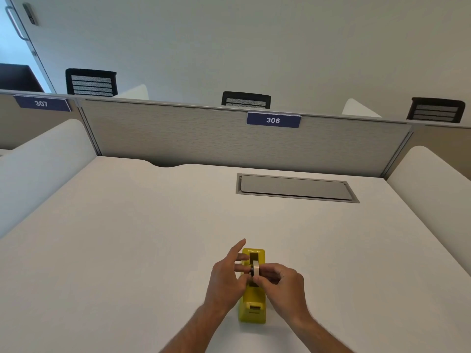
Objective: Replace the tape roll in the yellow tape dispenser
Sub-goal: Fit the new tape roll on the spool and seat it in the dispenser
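White surface point(127, 238) of a partitioned desk, with a grey divider point(229, 138) at its far edge and a closed cable hatch point(295, 187) set flush near it; chair backs show beyond. Two blue plates on the divider read "306" point(273, 120) and "307" point(41, 103); no brand or other writing is legible on the task's things. The yellow dispenser point(252, 312) stands near the front edge, lengthwise to the person, who works over its open well. The left hand point(225, 277) steadies the near side, its forefinger stretched out and the other fingers curled toward the middle; whether its grip presses on the roll's dark hub or on the dispenser wall cannot be told. The right hand point(284, 286) has its grip pinched on the roll point(255, 268), which stands on edge at the mouth of the well, between the two hands. Judgement: the task is at mid-course; whether this roll is coming out or going in cannot be read, and seating it and drawing tape to the cutter appear left to do.
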`<state>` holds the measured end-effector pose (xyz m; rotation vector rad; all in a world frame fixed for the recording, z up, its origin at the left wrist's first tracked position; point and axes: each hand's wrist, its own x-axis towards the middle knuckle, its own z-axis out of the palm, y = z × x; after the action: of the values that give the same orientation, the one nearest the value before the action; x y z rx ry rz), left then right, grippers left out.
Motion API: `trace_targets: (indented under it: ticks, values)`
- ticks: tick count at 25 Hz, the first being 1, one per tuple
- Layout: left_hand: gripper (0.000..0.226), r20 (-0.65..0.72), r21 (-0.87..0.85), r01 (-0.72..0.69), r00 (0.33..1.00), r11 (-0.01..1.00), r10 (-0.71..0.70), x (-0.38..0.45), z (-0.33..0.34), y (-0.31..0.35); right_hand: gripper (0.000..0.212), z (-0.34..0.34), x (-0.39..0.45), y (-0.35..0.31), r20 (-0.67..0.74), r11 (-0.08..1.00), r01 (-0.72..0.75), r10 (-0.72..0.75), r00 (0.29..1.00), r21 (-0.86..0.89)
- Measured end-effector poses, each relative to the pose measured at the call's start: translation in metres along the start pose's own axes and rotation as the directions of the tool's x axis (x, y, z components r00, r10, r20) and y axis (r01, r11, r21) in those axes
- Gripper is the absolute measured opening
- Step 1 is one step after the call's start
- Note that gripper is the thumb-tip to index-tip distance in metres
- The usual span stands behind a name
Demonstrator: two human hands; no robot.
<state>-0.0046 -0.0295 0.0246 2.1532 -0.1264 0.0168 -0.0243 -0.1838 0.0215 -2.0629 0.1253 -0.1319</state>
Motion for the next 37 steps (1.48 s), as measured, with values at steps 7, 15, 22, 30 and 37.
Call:
trace_targets:
  ticks: [7, 15, 22, 30, 37]
  values:
    - [0.081, -0.003, 0.003, -0.001, 1.000, 1.000, 0.001, 0.011, 0.002, 0.000, 0.023, 0.001, 0.011, -0.005, -0.016, 1.000, 0.019, -0.019, 1.000, -0.014]
    - [0.081, 0.024, 0.156, -0.094, 0.996, 0.983, 0.092, 0.009, 0.003, 0.000, 0.017, 0.004, 0.016, -0.003, -0.020, 0.992, 0.071, -0.073, 0.997, -0.100]
    - [0.080, 0.060, 0.218, -0.161, 0.987, 0.963, 0.151, 0.011, 0.002, 0.002, 0.016, 0.002, 0.013, 0.001, 0.011, 0.941, 0.205, -0.210, 0.978, -0.269]
    - [0.078, 0.066, 0.179, -0.185, 0.982, 0.966, 0.176, 0.009, 0.000, 0.003, 0.028, 0.000, 0.014, 0.002, 0.061, 0.903, 0.282, -0.277, 0.959, -0.325]
    - [0.074, 0.068, 0.153, -0.209, 0.977, 0.966, 0.201, 0.010, 0.001, -0.001, 0.031, -0.004, 0.030, -0.001, 0.164, 0.926, 0.263, -0.224, 0.961, -0.270]
